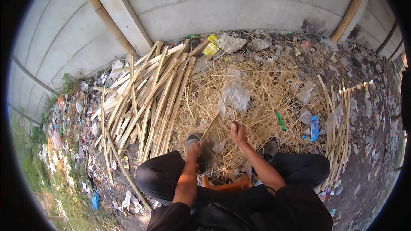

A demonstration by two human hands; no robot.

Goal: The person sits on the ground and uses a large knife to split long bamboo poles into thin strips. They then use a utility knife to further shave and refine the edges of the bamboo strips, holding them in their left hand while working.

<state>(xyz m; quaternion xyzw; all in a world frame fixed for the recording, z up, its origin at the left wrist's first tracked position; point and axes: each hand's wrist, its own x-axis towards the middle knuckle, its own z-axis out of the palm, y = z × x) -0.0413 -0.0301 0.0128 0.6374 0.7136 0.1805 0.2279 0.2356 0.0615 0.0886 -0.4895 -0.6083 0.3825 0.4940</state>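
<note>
A narrow bamboo strip [209, 127] slants up and to the right from my left hand [194, 149], which is closed around its lower end. Grey material [192, 137] shows at the fingers of that hand; I cannot tell if it is a covering or something behind. My right hand [239, 133] is a fist just right of the strip, with a dark tip at its top; what it grips is too small to name. Beneath both hands spreads a heap of pale bamboo shavings [265, 98], with a crumpled clear plastic sheet [235, 97] on it.
A large pile of split bamboo strips [150, 98] lies at left, a smaller bundle [338, 124] at right. A green object [281, 121] and a blue packet [314, 128] lie right of my hands. An orange stool [229, 185] is below me; a concrete wall [239, 4] stands beyond.
</note>
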